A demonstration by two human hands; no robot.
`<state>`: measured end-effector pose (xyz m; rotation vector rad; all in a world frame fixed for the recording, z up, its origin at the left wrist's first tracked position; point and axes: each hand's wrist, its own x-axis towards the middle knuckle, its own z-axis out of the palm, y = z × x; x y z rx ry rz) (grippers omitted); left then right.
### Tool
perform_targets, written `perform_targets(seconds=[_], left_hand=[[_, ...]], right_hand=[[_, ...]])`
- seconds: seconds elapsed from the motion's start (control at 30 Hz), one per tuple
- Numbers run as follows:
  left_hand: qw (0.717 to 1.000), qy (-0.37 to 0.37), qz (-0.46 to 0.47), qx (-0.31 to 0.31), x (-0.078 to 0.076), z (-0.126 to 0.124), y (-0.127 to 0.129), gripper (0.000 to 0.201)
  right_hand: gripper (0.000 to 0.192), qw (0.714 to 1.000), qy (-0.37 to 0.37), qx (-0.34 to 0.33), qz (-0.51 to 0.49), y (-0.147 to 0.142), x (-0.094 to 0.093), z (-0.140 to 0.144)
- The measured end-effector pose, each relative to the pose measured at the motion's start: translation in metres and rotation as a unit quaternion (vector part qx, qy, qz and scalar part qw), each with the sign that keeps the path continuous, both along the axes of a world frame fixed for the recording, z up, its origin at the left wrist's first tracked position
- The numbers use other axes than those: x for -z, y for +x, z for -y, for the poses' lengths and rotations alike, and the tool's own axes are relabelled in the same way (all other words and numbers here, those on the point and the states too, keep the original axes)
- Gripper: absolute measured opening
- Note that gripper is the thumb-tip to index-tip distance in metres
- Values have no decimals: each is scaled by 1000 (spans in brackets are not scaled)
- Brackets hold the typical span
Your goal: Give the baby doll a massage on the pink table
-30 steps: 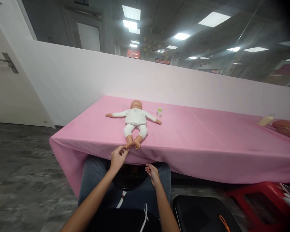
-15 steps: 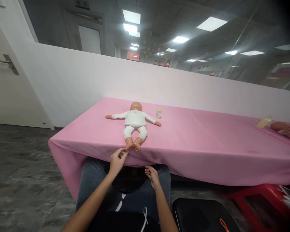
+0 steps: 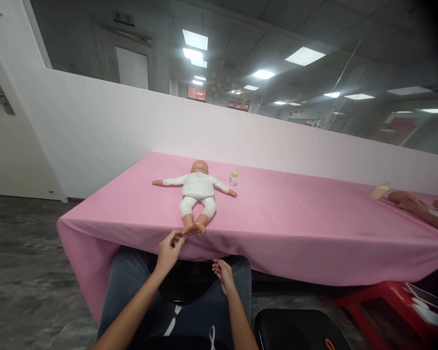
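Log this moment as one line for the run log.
left hand: pinching doll foot | right hand: resting on lap, holding nothing | doll: on its back on pink table | small bottle: beside doll's arm

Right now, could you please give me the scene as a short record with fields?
Surface: table under a pink cloth
Main item: baby doll in white, lying on its back, arms spread
Left hand: fingertips at the doll's foot by the table edge
Right hand: resting on the person's lap, holding nothing
Beside the doll: small bottle, upright
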<state>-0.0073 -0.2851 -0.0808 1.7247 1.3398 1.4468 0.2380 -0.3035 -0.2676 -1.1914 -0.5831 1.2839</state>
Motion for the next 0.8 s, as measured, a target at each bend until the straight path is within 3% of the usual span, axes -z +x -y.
perform_targets(seconds=[0.17, 0.3, 0.4, 0.5, 0.57, 0.67, 0.73, 0.8], left_hand=[[1000, 12, 21, -7, 6, 2, -3, 27], [993, 63, 81, -57, 5, 2, -23, 26], [983, 90, 133, -90, -26, -5, -41, 27], [978, 103, 178, -30, -85, -26, -40, 21], [978, 118, 164, 45, -129, -50, -23, 15], [970, 88, 151, 169, -182, -104, 23, 16], [962, 33, 151, 227, -201, -147, 64, 17], [950, -64, 178, 249, -208, -190, 106, 19]], right_hand=[[46, 1000, -1, 1, -8, 0, -4, 0], [44, 998, -7, 34, -59, 5, -16, 3], [46, 994, 35, 17, -103, 13, -27, 19], [61, 987, 86, -99, -89, 27, -48, 47], [59, 976, 116, -173, -59, 41, -76, 63], [60, 951, 193, -241, 29, 67, -146, 66], [56, 937, 264, -208, 92, 84, -203, 44], [51, 927, 303, -167, 143, 100, -255, 0]])
